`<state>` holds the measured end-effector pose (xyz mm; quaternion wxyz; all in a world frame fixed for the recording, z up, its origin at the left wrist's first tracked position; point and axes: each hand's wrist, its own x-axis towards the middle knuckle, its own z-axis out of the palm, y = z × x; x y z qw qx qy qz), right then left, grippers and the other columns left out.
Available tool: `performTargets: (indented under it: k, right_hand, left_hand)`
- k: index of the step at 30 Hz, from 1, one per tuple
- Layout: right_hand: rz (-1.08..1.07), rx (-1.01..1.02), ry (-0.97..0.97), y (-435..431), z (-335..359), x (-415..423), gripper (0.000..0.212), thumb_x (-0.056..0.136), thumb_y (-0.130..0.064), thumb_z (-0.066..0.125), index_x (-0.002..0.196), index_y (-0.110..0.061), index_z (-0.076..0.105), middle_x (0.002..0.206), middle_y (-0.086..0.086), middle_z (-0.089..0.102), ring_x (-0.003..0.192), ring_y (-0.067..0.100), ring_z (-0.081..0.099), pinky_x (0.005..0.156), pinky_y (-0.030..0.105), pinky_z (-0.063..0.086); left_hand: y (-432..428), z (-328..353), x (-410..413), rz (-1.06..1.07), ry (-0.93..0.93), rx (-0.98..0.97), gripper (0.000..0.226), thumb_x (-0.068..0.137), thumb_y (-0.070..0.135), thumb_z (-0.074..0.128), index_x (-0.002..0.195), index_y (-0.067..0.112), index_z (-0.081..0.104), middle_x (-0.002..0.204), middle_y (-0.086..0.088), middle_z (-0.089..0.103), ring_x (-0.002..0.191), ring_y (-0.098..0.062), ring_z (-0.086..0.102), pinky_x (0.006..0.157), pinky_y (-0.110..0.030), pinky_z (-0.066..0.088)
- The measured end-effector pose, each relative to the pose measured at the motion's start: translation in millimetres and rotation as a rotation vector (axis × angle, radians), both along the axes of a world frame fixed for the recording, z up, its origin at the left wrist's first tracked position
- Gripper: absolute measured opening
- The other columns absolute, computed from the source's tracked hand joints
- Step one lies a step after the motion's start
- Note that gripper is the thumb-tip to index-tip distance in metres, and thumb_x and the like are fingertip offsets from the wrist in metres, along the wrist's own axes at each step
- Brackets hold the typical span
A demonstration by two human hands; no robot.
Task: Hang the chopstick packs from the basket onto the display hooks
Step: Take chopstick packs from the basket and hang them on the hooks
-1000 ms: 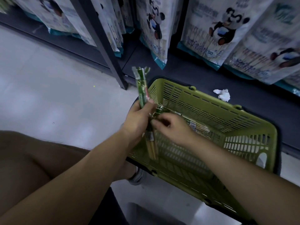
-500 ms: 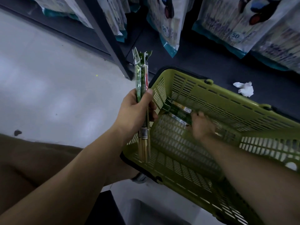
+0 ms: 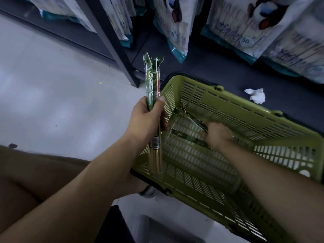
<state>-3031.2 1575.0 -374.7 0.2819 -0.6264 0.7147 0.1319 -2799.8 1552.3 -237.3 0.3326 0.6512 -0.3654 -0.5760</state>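
Gathering step: I judge this to be the collecting stage, with packs being pulled together for hanging and none hung yet.
Just changed: a second ago both hands met at the bundle. Now the right hand [image 3: 217, 135] has dropped back into the green basket [image 3: 228, 106], at 3 o'clock from the left hand [image 3: 145, 120].
Left hand: fingers and thumb are wrapped round a bundle of chopstick packs [image 3: 153, 85]. It is held upright over the basket's 9 o'clock corner, hang tabs pointing to 12 o'clock.
Right hand: it is down on the loose chopstick packs [image 3: 185, 135] on the basket floor. It is blurred, so I cannot tell whether it has closed on one.
Task's things: some packs are in the left-hand bundle and the rest lie flat in the basket's far half. The basket looks nearly emptied.
Surroundings: panda-print bags [image 3: 233, 30] hang at 12 to 2 o'clock above the dark shelf base [image 3: 210, 71]. A crumpled tissue [image 3: 256, 95] lies on that base just beyond the basket rim.
Meaning for the task: I expect another pack to join the bundle. The display hooks are out of view, so hanging will need a look upward.
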Motion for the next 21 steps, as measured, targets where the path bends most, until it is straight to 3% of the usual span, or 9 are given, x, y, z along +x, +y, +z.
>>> performTargets:
  k: [3,6,8,10,14,16,17,19,21]
  right_hand:
    - [-0.083,-0.11,-0.238,-4.1,36.3,10.8,0.015,0.092,-0.034,0.067,0.087,-0.022,0.059,0.088,0.009,0.069,0.086,0.034,0.068,0.061,0.031,0.038]
    - [-0.06,-0.154,-0.467,-8.3,82.5,35.0,0.024,0.089,-0.036,0.07,0.076,-0.027,0.053,0.07,-0.008,0.057,0.065,0.017,0.059,0.053,0.03,0.033]
    - [0.0,-0.163,-0.563,-9.4,110.8,54.3,0.025,0.087,-0.042,0.066,0.072,-0.032,0.05,0.064,-0.01,0.054,0.057,0.003,0.052,0.05,0.027,0.032]
    - [0.023,-0.193,-0.636,-7.8,130.7,70.1,0.023,0.085,-0.041,0.063,0.07,-0.033,0.047,0.06,-0.01,0.053,0.052,0.0,0.049,0.049,0.026,0.032]
    - [-0.017,-0.185,-0.778,1.7,138.2,76.2,0.023,0.091,-0.024,0.074,0.081,-0.033,0.055,0.064,-0.03,0.059,0.056,-0.014,0.053,0.047,0.01,0.035]
    - [-0.111,-0.109,-0.915,4.3,133.0,75.4,0.014,0.093,-0.019,0.073,0.105,-0.024,0.068,0.072,-0.021,0.064,0.059,-0.008,0.059,0.056,0.011,0.043]
    - [-0.222,-0.071,-1.02,4.2,130.4,75.6,0.019,0.094,-0.015,0.071,0.114,-0.015,0.07,0.078,-0.013,0.067,0.061,-0.001,0.064,0.059,0.019,0.052]
    - [-0.425,-0.078,-1.132,2.9,120.5,72.3,0.013,0.097,-0.01,0.067,0.105,-0.017,0.073,0.076,-0.003,0.071,0.062,0.012,0.069,0.057,0.028,0.057]
    - [-0.454,-0.179,-0.987,-0.8,100.1,62.0,0.014,0.097,-0.014,0.068,0.093,-0.026,0.073,0.078,-0.006,0.073,0.066,0.016,0.07,0.058,0.03,0.053]
  left_hand:
    - [6.7,-1.9,-3.6,-0.024,-0.003,0.021,0.028,0.099,0.038,0.067,0.096,0.013,0.055,0.072,-0.002,0.058,0.054,-0.013,0.055,0.053,-0.029,0.051]
    - [14.5,-1.4,-11.4,-0.092,-0.013,-0.027,0.02,0.091,0.031,0.08,0.086,0.024,0.062,0.066,0.016,0.065,0.059,-0.002,0.062,0.059,-0.021,0.051]
    - [16.2,0.0,-17.5,-0.072,0.039,-0.052,0.014,0.089,0.022,0.081,0.094,0.018,0.068,0.083,0.008,0.076,0.076,-0.007,0.072,0.069,-0.023,0.057]
    - [14.5,4.8,-20.6,-0.01,0.094,-0.036,0.025,0.092,0.024,0.078,0.106,0.006,0.068,0.094,-0.006,0.076,0.086,-0.017,0.074,0.076,-0.031,0.06]
    - [8.1,8.5,-14.6,0.082,0.098,0.07,0.023,0.096,0.029,0.072,0.101,0.007,0.07,0.082,-0.008,0.075,0.073,-0.023,0.074,0.062,-0.034,0.061]
    - [6.8,8.0,-10.2,0.085,0.065,0.093,0.022,0.097,0.027,0.068,0.093,0.005,0.068,0.071,-0.007,0.071,0.063,-0.023,0.07,0.053,-0.032,0.057]
    - [6.8,6.9,-8.7,0.086,0.05,0.092,0.021,0.098,0.025,0.065,0.091,0.005,0.067,0.067,-0.006,0.068,0.06,-0.023,0.067,0.051,-0.031,0.055]
    - [6.1,4.1,-6.6,0.098,0.035,0.076,0.02,0.1,0.024,0.061,0.091,0.006,0.063,0.067,-0.008,0.065,0.058,-0.023,0.064,0.049,-0.03,0.053]
    - [3.8,3.6,-7.2,0.122,0.073,0.066,0.021,0.103,0.026,0.059,0.096,0.006,0.06,0.072,-0.013,0.067,0.061,-0.024,0.067,0.051,-0.031,0.055]
